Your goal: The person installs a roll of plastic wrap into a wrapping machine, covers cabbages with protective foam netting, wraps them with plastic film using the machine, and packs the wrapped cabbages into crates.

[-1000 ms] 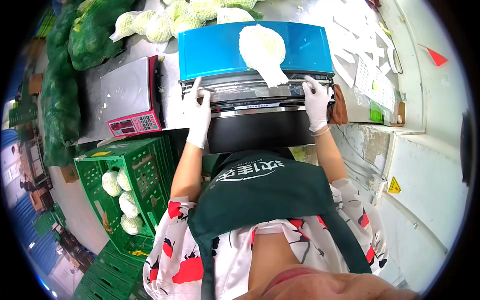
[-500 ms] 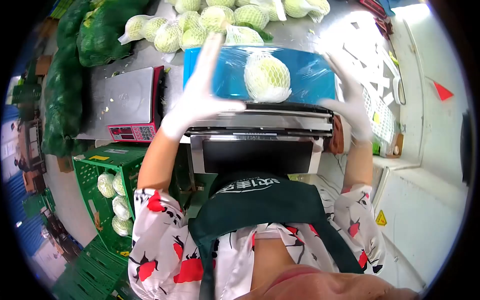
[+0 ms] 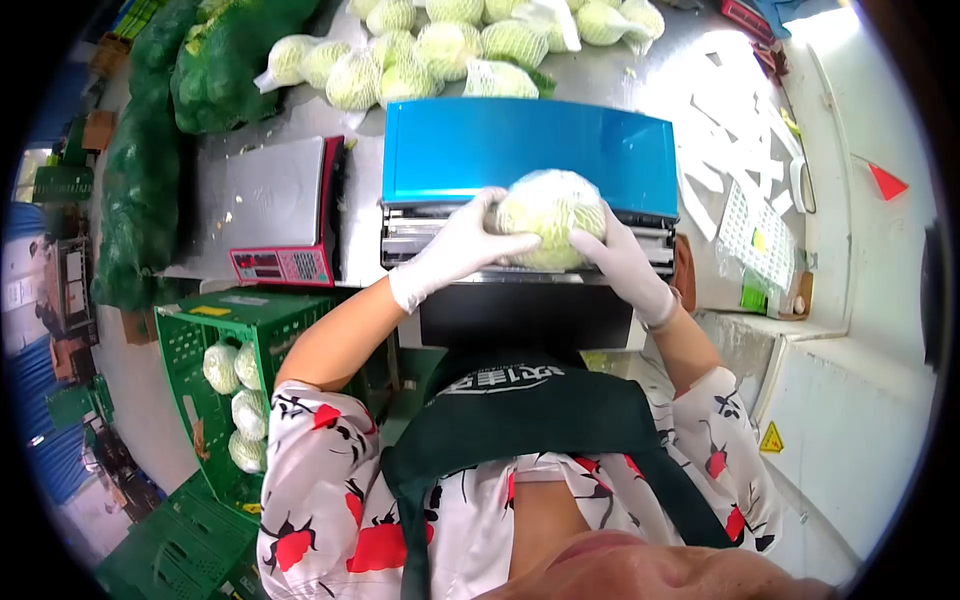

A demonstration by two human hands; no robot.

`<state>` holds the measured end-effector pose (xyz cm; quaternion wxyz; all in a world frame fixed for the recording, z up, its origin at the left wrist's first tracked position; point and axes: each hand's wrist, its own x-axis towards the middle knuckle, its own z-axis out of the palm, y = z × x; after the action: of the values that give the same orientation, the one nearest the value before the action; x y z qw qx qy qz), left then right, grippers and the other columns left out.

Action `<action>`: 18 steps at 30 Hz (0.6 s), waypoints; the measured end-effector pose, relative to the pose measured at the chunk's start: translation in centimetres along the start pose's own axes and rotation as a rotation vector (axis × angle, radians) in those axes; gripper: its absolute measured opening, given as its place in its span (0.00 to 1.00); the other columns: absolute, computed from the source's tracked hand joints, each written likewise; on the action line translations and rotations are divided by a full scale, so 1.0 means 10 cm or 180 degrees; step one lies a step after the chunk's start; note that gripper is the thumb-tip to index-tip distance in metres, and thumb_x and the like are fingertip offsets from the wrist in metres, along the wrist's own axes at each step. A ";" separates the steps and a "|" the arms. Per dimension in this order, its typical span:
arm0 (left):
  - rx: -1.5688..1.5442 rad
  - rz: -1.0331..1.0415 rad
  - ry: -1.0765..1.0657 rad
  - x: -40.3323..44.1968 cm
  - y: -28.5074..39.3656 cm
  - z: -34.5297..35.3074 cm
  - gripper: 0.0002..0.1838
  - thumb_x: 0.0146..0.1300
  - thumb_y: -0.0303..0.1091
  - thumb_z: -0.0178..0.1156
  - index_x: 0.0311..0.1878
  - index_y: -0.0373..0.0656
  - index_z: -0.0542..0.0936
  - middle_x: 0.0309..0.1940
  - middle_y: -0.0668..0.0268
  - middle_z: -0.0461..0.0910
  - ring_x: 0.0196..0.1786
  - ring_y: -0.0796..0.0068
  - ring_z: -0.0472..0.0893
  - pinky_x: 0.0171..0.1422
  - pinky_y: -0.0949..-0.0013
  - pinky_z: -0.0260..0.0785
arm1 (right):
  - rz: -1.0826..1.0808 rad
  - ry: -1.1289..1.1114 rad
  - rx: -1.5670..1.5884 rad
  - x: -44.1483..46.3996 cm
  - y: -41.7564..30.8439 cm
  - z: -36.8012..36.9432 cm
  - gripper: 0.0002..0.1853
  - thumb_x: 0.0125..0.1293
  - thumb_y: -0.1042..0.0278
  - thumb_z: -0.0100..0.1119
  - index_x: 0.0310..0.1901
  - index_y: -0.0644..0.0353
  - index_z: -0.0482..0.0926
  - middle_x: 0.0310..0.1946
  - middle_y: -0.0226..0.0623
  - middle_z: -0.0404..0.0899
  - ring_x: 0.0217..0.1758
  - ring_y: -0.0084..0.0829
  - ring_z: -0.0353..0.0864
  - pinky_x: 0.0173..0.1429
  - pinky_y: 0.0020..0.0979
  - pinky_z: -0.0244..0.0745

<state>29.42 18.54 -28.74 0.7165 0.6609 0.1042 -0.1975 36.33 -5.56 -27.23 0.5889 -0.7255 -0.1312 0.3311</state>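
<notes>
A round pale green cabbage (image 3: 552,215) in a white foam net sits between my two gloved hands. My left hand (image 3: 458,248) grips its left side, with the thumb across the front. From the right, my right hand (image 3: 626,262) closes on it with the thumb near its lower edge. Both hands hold it over the front part of a blue-topped wrapping machine (image 3: 530,145). Clear film seems to cover the cabbage, though glare makes this hard to tell. Fingers behind the cabbage are partly hidden.
Several netted cabbages (image 3: 447,50) lie behind the machine. At left are a red scale (image 3: 275,200), green mesh sacks (image 3: 235,70) and a green crate (image 3: 245,310) holding cabbages. White strips (image 3: 730,120) and a perforated white sheet (image 3: 760,235) lie at right.
My hands were spread apart with stretched film over the cabbage on the blue top. They have come down and inward onto the cabbage, which is now nearer me; the stretched film is gone from the top.
</notes>
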 end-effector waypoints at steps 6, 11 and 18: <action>-0.0686 -0.1125 -0.1058 -0.99 -0.48 0.38 0.40 0.63 0.50 0.73 0.67 0.33 0.68 0.52 0.54 0.82 0.50 0.69 0.85 0.44 0.70 0.83 | 0.0927 -0.0584 0.0213 -1.19 0.50 0.37 0.38 0.70 0.51 0.64 0.74 0.63 0.63 0.61 0.40 0.78 0.61 0.26 0.77 0.63 0.30 0.73; -0.0891 -0.1748 -0.0717 -0.80 -1.18 0.30 0.44 0.63 0.63 0.66 0.71 0.37 0.70 0.57 0.57 0.83 0.55 0.66 0.85 0.58 0.64 0.78 | 0.1672 -0.0859 0.0645 -0.87 0.60 0.60 0.35 0.77 0.42 0.51 0.73 0.64 0.65 0.63 0.35 0.77 0.60 0.23 0.78 0.60 0.26 0.74; -0.1930 -0.1989 -0.0611 -0.99 -1.41 0.24 0.37 0.71 0.53 0.62 0.71 0.32 0.69 0.60 0.55 0.81 0.61 0.64 0.82 0.69 0.64 0.71 | 0.2516 -0.1279 0.2895 -0.95 0.91 0.43 0.33 0.76 0.49 0.58 0.71 0.65 0.67 0.64 0.44 0.77 0.64 0.35 0.78 0.70 0.32 0.69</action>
<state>14.34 16.88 -37.18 0.7903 0.3363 0.2852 -0.4255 24.69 -10.30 -33.12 0.6353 -0.3202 0.1924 0.6759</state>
